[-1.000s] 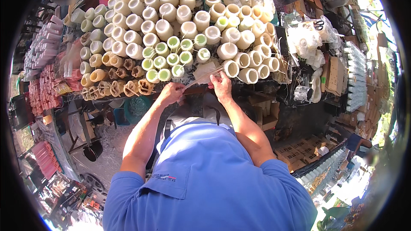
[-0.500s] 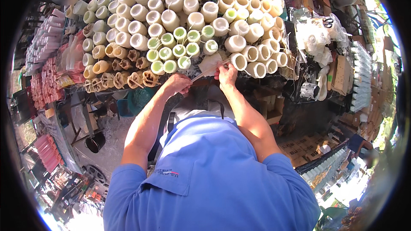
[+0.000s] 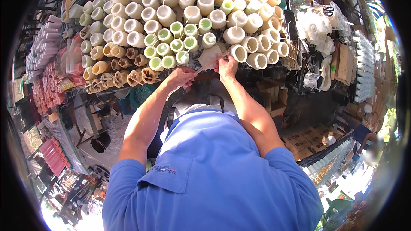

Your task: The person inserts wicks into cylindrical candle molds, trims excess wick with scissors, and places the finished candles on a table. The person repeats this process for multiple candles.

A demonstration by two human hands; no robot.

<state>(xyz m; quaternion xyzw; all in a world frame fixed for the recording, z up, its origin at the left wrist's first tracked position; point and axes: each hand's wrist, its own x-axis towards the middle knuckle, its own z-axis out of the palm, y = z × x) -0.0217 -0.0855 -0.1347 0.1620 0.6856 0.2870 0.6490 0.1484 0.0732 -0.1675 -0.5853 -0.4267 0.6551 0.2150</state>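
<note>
Pinching a thin pale strand (image 3: 208, 65) between the fingers, both hands are working close to the front edge of a crowded table (image 3: 195, 63). The left hand (image 3: 181, 76) is closing its fingers on the lower end of this strand, and a loose white string (image 3: 171, 93) is hanging just under it. The right hand (image 3: 227, 66) is gripping near the other end, with thumb and fingers pressed together. Between the two hands, which are staying near but apart, the strand is running at a slant, passing in front of a pale flat piece (image 3: 209, 56) that is lying on the table. Beyond the left hand, green candles (image 3: 176, 45) are standing in a group, some showing wicks. Beside the right hand, hollow cream cups (image 3: 257, 61) are lying tilted toward the person. Further left, brown flower-shaped cups (image 3: 135, 77) are filling the edge. White candles (image 3: 166, 16) are standing in rows behind the green ones.
</note>
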